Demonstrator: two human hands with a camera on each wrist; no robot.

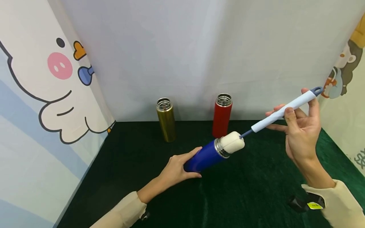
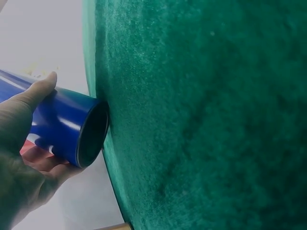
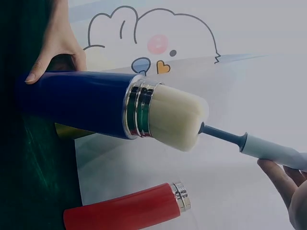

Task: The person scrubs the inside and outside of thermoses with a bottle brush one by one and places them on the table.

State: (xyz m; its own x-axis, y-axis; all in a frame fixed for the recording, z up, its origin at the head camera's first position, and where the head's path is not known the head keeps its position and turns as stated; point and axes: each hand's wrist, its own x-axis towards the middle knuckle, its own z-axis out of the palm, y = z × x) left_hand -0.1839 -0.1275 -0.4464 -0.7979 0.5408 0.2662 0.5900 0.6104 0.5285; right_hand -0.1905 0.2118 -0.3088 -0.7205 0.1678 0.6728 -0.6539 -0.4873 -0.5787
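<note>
My left hand [image 1: 178, 166] grips a blue thermos bottle [image 1: 203, 157] near its base, tilted with its mouth up to the right. In the left wrist view, thumb and fingers wrap the blue bottle [image 2: 62, 122] beside its round bottom. A bottle brush [image 1: 280, 114] with a light blue handle is pinched between the thumb and fingers of my right hand [image 1: 303, 133]. Its cream sponge head [image 1: 234, 142] sits partly inside the bottle's steel mouth; the inserted end is hidden. The right wrist view shows the sponge [image 3: 177, 117] filling the threaded neck [image 3: 141, 108].
A gold bottle [image 1: 166, 122] and a red bottle [image 1: 222, 115], both lidless, stand upright at the back of the dark green cloth [image 1: 228, 196]. Behind them hangs a pale curtain [image 1: 185, 57]. Cartoon-printed panels [image 1: 31, 126] flank the left and right sides.
</note>
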